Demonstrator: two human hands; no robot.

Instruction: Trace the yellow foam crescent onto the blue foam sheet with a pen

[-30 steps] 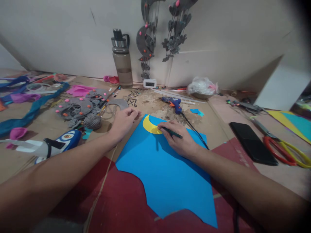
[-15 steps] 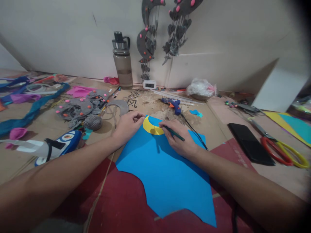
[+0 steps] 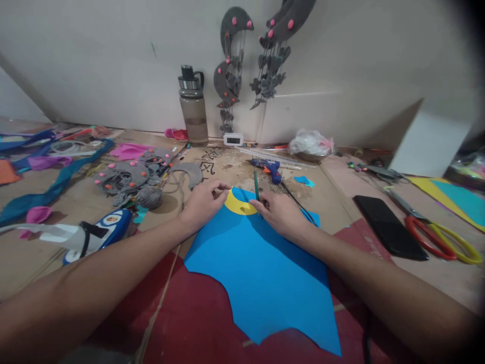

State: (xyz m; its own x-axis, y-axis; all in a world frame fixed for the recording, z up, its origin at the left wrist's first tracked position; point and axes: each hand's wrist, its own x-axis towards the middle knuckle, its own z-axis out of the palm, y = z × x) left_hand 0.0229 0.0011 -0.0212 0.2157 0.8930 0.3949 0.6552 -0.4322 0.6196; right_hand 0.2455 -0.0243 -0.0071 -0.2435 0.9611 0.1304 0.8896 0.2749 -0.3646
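Observation:
A bright blue sheet (image 3: pixel 261 273) with a wavy-cut lower edge lies in front of me. On its top edge rests a yellow crescent (image 3: pixel 240 206), curving downward. My left hand (image 3: pixel 204 205) is at the crescent's left tip, thumb and fingers closed there and pressing it against the sheet. Between the fingers of my right hand (image 3: pixel 282 212) stands a dark green pencil (image 3: pixel 256 184), almost upright, its upper end pointing away from me. That hand rests on the sheet by the crescent's right end; the pencil's lower end is hidden by the fingers.
Beyond the sheet are a blue glue gun (image 3: pixel 267 167), a small clock (image 3: pixel 233 139) and a water bottle (image 3: pixel 194 114). Grey felt pieces (image 3: pixel 129 177) and a blue-white device (image 3: pixel 109 230) lie left. At right are a phone (image 3: pixel 390 227) and scissors (image 3: pixel 432 232). Grey mobiles (image 3: pixel 231 71) hang behind.
The pencil has swung from slanting back toward me over my right hand to nearly upright. My right hand has turned and shifted slightly right. My left hand stays at the crescent; the view tilted slightly.

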